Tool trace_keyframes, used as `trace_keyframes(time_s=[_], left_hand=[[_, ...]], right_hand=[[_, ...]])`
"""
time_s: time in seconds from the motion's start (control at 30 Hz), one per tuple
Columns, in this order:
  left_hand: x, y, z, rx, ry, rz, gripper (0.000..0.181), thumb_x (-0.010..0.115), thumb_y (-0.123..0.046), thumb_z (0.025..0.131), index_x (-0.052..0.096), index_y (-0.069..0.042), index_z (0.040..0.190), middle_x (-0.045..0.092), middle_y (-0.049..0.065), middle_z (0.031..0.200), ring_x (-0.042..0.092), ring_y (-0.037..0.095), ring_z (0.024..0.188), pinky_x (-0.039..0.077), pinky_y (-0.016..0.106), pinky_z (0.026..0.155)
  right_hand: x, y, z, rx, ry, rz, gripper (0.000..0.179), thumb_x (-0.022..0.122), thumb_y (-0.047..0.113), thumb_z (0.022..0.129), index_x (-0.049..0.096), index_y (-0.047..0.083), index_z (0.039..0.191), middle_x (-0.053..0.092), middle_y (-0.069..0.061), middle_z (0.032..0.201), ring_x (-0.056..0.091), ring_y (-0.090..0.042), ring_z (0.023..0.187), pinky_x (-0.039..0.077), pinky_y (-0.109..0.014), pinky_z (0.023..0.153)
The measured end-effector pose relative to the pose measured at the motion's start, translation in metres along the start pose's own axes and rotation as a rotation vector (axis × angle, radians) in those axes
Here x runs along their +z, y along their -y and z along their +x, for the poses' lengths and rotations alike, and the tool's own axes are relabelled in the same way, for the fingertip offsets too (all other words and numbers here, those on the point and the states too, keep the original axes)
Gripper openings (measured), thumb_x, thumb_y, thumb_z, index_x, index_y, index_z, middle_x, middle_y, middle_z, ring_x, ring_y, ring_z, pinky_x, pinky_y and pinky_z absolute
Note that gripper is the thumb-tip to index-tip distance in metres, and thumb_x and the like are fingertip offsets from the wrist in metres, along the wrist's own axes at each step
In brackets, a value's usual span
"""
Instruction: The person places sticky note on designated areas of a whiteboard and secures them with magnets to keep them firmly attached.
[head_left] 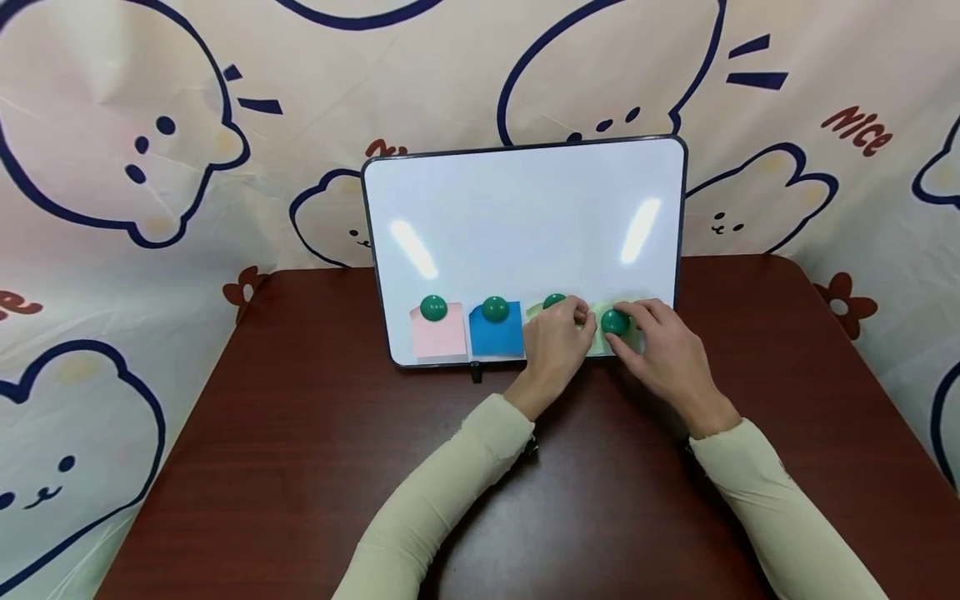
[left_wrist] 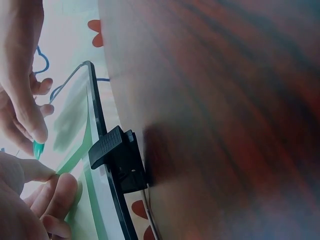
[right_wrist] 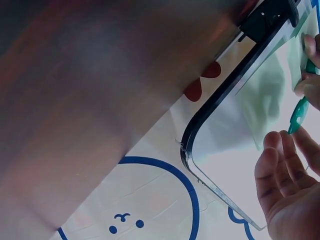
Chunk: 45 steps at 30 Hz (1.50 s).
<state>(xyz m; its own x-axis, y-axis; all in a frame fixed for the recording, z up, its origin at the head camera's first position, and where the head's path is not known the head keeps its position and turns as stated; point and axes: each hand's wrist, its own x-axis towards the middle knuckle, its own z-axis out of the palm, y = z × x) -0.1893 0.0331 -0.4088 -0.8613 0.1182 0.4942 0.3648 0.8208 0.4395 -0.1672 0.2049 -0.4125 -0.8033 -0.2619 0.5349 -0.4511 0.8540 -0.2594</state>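
Note:
A whiteboard (head_left: 517, 225) leans upright at the back of the table. Along its lower edge, a pink sticky note (head_left: 438, 337) and a blue sticky note (head_left: 497, 337) each sit under a round green magnet. My left hand (head_left: 555, 346) partly covers a third magnet (head_left: 553, 299) and the pale green note (head_left: 533, 312) below it. With thumb and finger, that hand pinches the edge of the rightmost pale green note (head_left: 597, 343). Between thumb and fingertips, my right hand (head_left: 671, 354) holds a green magnet (head_left: 615, 322) at this note's top; whether it touches the board is unclear.
Black clips (left_wrist: 120, 155) grip the board's lower frame, one of them (head_left: 476, 372) left of centre. The dark brown table (head_left: 300, 467) extends in front. A patterned cloth (head_left: 450, 75) hangs behind the board.

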Motion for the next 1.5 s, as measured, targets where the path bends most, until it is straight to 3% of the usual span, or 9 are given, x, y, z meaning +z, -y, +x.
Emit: trace_keyframes(time_s=[0.37,1.5], left_hand=[[-0.0006,-0.0003,0.0011,-0.011,-0.011,0.004,0.014,0.070,-0.030,0.093,0.075,-0.017,0.093,0.077,-0.008,0.085,0.069,0.004,0.067,0.047,0.016,0.052],[0.0016,-0.0007,-0.0006,-0.007,-0.016,0.000,0.013,0.071,-0.029,0.092,0.075,-0.016,0.092,0.077,-0.007,0.085,0.068,0.005,0.066,0.047,0.017,0.052]], right_hand=[[0.0005,0.0002,0.0046,0.025,-0.041,-0.013,0.051,0.082,0.025,0.082,0.064,0.003,0.124,0.063,-0.016,0.115,0.063,-0.031,0.104,0.058,-0.050,0.085],[0.0036,-0.0007,0.0086,0.051,-0.028,0.022,0.053,0.082,0.021,0.083,0.061,0.002,0.127,0.061,-0.018,0.119,0.064,-0.031,0.104,0.056,-0.049,0.091]])
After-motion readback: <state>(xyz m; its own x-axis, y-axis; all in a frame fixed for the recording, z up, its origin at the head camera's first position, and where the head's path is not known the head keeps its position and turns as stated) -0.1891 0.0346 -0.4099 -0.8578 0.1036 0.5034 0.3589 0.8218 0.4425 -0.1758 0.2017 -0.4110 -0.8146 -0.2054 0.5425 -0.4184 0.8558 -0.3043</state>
